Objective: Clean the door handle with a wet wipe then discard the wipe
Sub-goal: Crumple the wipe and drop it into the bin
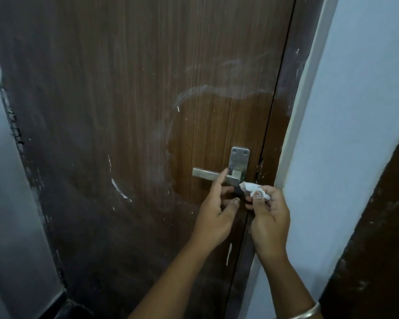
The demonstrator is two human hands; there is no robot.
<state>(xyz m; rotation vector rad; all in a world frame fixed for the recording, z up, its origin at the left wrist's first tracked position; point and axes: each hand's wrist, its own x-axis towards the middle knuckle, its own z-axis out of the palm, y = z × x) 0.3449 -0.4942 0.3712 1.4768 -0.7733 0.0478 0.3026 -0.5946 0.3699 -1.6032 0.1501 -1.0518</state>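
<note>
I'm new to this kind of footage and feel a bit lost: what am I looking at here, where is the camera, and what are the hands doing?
This is one picture from a camera worn on a person's head, looking forward and down at their own two bare hands. No machine is involved. In front is a dark brown wood-grain door with pale smear marks. On it sits a silver metal lever handle on its plate. The left hand is open, a finger touching the lever. The right hand pinches a crumpled white wet wipe just below the handle's base.
</note>
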